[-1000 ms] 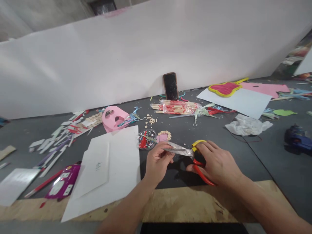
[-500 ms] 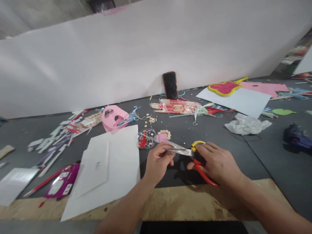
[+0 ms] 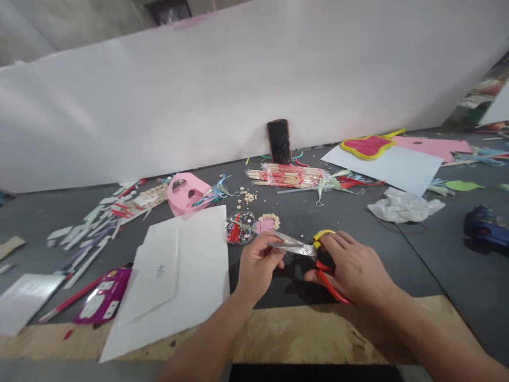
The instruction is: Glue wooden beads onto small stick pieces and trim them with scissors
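My right hand (image 3: pixel 353 265) grips a pair of scissors (image 3: pixel 303 249) with one yellow and one red handle. The blades are slightly parted and point left, at the fingertips of my left hand (image 3: pixel 258 262). Those left fingers are pinched together beside the blades; a tiny pale bit shows there, too small to name. Just beyond them lie a small pink piece (image 3: pixel 264 225) edged with pale beads or chips and a clear round pack of googly eyes (image 3: pixel 240 228) with red strands on it.
White paper sheets (image 3: pixel 199 260) lie left, near a purple packet (image 3: pixel 104 294). Behind are a pink mask (image 3: pixel 186 193), bundled sticks (image 3: pixel 292 175) and an upright phone (image 3: pixel 279 140) against the white board (image 3: pixel 238 90). Crumpled tissue (image 3: pixel 405 205) and a dark blue object (image 3: pixel 487 228) lie right.
The camera view has shifted very slightly. Both hands and the scissors keep nearly the same position, with the blades still at my left fingertips.
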`<state>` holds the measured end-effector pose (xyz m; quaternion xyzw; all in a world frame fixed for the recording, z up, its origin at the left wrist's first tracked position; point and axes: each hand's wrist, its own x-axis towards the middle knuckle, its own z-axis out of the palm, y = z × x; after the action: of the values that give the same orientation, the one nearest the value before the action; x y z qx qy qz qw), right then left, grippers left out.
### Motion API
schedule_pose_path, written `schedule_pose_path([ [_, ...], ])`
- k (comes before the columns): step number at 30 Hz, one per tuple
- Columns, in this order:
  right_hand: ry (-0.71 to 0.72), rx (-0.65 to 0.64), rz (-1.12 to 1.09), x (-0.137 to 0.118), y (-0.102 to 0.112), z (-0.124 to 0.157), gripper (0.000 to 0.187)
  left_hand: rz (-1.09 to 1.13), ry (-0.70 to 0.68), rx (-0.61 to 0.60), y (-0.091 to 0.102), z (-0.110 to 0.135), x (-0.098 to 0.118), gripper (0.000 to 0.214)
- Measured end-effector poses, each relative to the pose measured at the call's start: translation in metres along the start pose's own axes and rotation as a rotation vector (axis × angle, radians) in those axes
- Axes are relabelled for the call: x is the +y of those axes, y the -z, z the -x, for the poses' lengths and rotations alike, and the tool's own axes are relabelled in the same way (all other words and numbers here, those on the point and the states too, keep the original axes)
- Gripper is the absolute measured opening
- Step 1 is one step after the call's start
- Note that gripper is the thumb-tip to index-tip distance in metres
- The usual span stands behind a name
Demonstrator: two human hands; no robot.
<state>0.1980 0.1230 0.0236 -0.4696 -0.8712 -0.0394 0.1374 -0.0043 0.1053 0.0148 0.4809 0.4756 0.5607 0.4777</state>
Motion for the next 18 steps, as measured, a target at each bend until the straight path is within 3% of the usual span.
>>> schedule_pose_path([
  [3, 0.004, -0.018, -0.015, 0.0001, 0.0017, -0.0003, 0.041, -0.005, -0.024, -0.012, -0.0003, -0.0006, -0.0004, 0.014],
  [10, 0.061, 0.084, -0.072, 0.0048, -0.0024, 0.0009, 0.038, -0.024, 0.015, -0.043, 0.0012, 0.0002, -0.0060, 0.018],
  [18, 0.048, 0.030, -0.061, 0.0027, -0.0028, 0.0037, 0.039, -0.091, -0.003, -0.029, -0.0014, 0.0019, -0.0027, 0.014],
])
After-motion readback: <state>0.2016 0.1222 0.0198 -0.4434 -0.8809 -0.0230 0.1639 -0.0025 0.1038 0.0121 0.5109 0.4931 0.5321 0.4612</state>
